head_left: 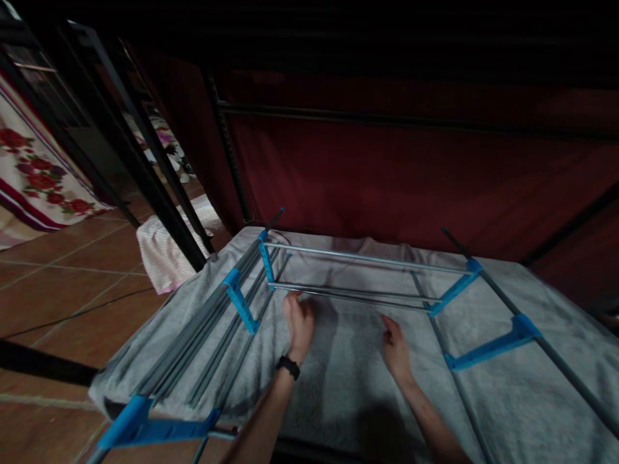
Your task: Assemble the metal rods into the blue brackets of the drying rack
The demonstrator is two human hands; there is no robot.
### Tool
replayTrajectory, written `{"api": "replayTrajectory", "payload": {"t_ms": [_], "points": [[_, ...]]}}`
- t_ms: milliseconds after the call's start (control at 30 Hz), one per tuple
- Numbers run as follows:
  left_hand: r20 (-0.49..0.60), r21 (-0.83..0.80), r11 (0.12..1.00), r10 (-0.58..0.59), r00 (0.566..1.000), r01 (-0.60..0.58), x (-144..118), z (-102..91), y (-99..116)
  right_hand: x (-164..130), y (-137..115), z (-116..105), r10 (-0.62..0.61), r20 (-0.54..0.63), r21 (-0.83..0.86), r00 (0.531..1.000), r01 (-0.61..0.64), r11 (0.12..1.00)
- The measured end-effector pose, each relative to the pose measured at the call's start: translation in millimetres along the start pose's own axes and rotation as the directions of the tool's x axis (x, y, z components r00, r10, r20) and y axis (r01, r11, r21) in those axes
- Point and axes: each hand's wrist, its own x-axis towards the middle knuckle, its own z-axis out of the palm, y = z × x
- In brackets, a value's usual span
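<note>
1. The left hand (300,327), a black band (288,367) around its wrist, reaches forward from the bottom edge, back of the hand upward, fingers bent at the lower crossbars (358,292), thin grey metal tubes; whether it grips them I cannot tell.
2. The right hand (397,353) is apart from the left, its forearm slanting in from the lower right; the fingers are loosely curled, holding nothing, and point toward the same crossbars, short of them.
3. Both hands are between the two sides of a grey metal-tube rack with blue plastic brackets (498,346), which stands spread over a rumpled light-grey cloth (345,348).
4. More grey tubes (186,341) lie bunched along the rack's left side.
5. Behind hangs a dark red fabric curtain (387,187).
</note>
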Motion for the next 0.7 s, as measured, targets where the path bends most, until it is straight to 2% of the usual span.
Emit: {"api": "replayTrajectory", "payload": {"t_ms": [33, 100, 200, 400, 533, 700], "points": [[-0.072, -0.027, 0.995, -0.095, 0.993, 0.094, 4.5, -3.5, -12.5, 3.0, -11.8, 3.5, -0.056, 0.025, -0.002, 0.998, 0.056, 0.998], [-0.180, -0.088, 0.962, -0.269, 0.946, 0.257, 17.6, -8.5, -34.9, 12.0, -38.0, 12.5, -0.150, 0.082, -0.017, 0.985, 0.151, 0.988], [-0.241, -0.150, 0.918, -0.393, 0.887, 0.366, 40.6, -10.8, -58.5, 31.4, -77.8, 30.7, -0.249, 0.185, -0.045, 0.951, 0.262, 0.964], [-0.218, -0.225, 0.881, -0.463, 0.859, 0.417, 70.0, 0.1, -78.1, 72.8, -140.0, 79.6, -0.365, 0.388, -0.060, 0.846, 0.419, 0.906], [-0.155, -0.282, 0.876, -0.444, 0.883, 0.391, 78.7, 7.7, -86.1, 91.1, -170.4, 114.2, -0.374, 0.498, -0.065, 0.782, 0.464, 0.884], [-0.093, -0.311, 0.862, -0.446, 0.890, 0.400, 84.1, 8.3, -96.1, 100.7, -196.9, 152.6, -0.343, 0.603, -0.101, 0.720, 0.496, 0.863]]}}
